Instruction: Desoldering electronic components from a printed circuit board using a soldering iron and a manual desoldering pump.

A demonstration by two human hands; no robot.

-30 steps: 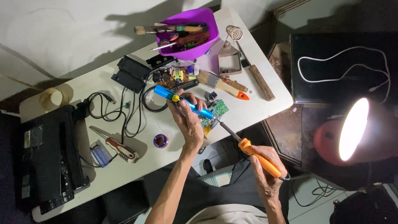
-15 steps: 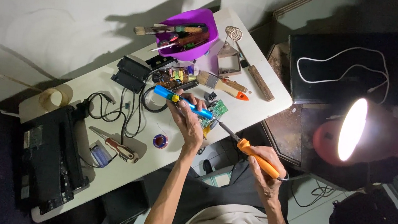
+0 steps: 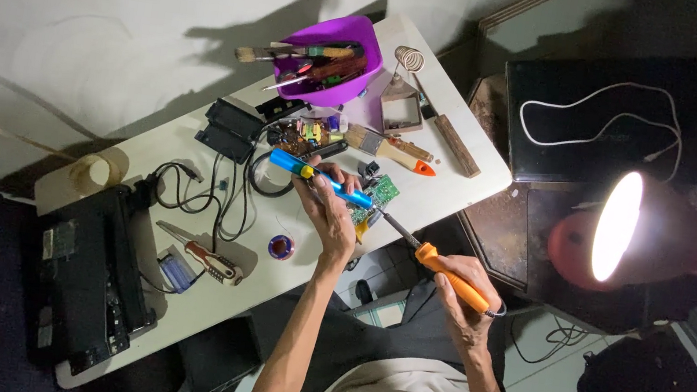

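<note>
While the lamp [image 3: 628, 230] at three o'clock lights the table [image 3: 176, 299], the board [image 3: 378, 193] lies at its near edge, within reach of both tools. Left hand [image 3: 331, 212] is closed around a blue pump [image 3: 320, 177], its tip over the board. Right hand [image 3: 463, 290], at five o'clock, grips an orange iron [image 3: 445, 273], tip angled to the board.

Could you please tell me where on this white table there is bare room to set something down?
Bare patches: between the tape roll and black cables, and beyond the wooden stick. Around the circuit board and purple bin it is crowded.
</note>
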